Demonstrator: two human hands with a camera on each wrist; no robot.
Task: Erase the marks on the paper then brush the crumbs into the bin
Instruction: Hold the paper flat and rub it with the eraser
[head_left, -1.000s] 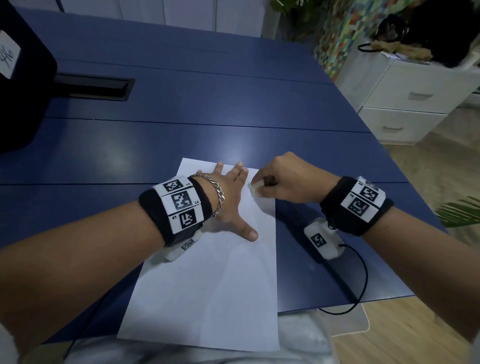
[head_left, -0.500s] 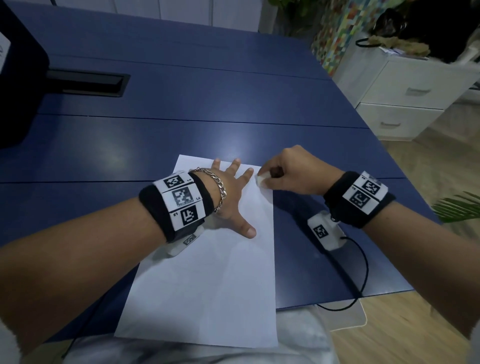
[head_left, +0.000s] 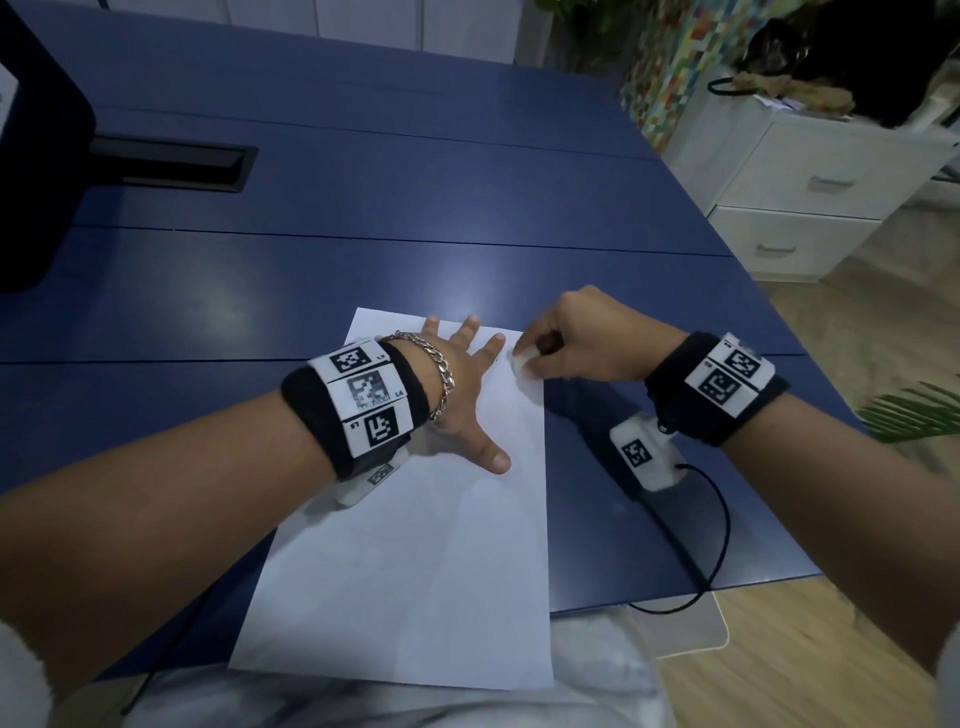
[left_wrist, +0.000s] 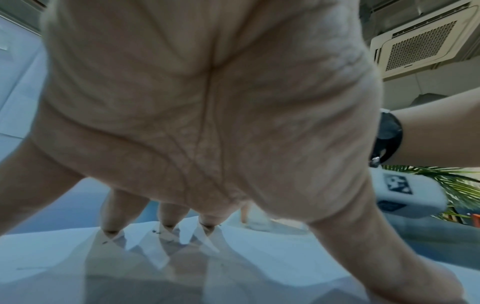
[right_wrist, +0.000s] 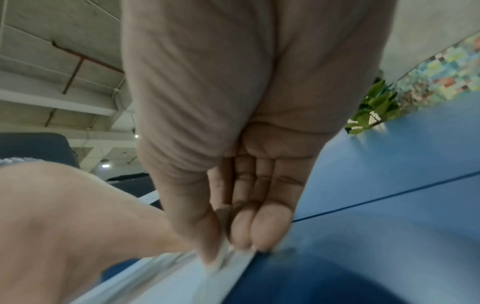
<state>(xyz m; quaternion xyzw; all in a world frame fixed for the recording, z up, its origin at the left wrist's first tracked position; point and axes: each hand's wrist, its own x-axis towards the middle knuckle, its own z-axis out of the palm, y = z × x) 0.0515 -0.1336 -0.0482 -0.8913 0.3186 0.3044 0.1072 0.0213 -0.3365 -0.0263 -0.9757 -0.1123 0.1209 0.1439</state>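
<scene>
R hand (head_left: 582, 338) grip still pinching eraser (head_left: 521, 359), shifted slightly toward paper (head_left: 415, 571) top-right corner. L hand (head_left: 462, 395) stays flat, fingers splayed, on paper.

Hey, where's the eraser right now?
In the head view, the eraser is pinched in the right hand at the paper's far right corner, just right of the left hand's fingertips.

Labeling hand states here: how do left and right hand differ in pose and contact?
The left hand lies flat with its fingers spread on the paper, pinning it; the right hand is curled, pinching a white eraser. The left hand holds nothing; the right hand presses the eraser to the paper's far right corner. Both wear black wristbands with printed markers and work at the sheet's far end.
</scene>
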